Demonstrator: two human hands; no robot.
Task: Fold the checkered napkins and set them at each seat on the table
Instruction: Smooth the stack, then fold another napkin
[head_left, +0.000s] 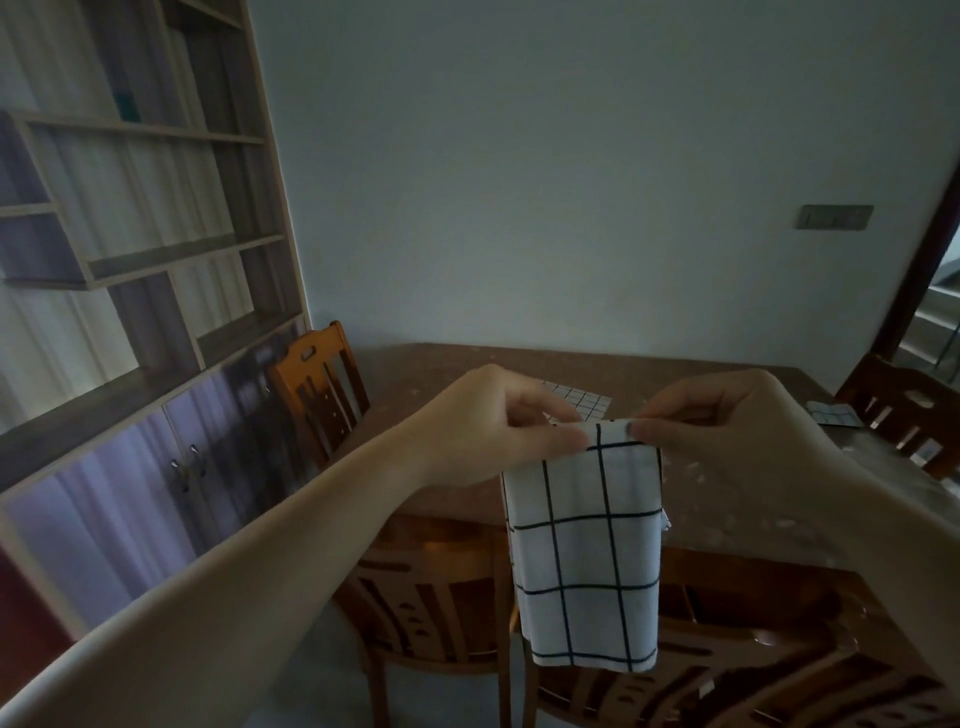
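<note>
A wooden chair (317, 389) stands at the desk's (447, 384) left end. The left hand (488, 421) and right hand (727, 431) pinch the top corners of a folded checkered napkin (587, 551), which hangs above the desk's near edge. Two more napkins lie beyond: one mid-desk (582, 400), another far right (834, 414).

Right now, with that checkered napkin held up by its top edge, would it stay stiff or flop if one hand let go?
The checkered napkin would probably flop: it hangs limp below the left hand and right hand. It seems light, since pinching fingers alone carry it. Its folded layers might slide apart.
</note>
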